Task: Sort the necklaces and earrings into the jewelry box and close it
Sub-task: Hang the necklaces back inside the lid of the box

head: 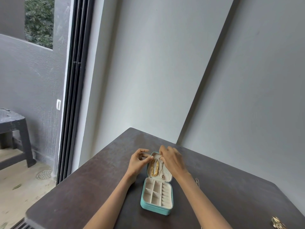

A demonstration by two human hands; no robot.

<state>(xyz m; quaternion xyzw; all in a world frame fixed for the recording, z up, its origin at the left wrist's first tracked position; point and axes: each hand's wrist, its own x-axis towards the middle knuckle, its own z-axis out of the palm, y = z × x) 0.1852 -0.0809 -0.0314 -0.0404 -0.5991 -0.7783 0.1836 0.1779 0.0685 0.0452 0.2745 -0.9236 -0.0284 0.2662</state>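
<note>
A teal jewelry box (pixel 155 209) lies open on the dark table (pixel 82 187); its cream base with small compartments is nearest me and its lid lies flat beyond. A thick gold necklace (pixel 154 169) and thinner chains (pixel 160 170) hang inside the lid. My left hand (pixel 138 162) pinches at the lid's far left corner. My right hand (pixel 171 160) pinches the top end of a thin chain at the lid's far edge. Gold earrings (pixel 277 223) lie at the table's near right. A thin chain (pixel 197 180) shows just past my right forearm.
A grey wall rises close behind the table. A sliding door frame (pixel 71 96) stands at the left, with a dark plastic stool (pixel 14 134) on the balcony floor beyond. The table's left edge runs diagonally toward me.
</note>
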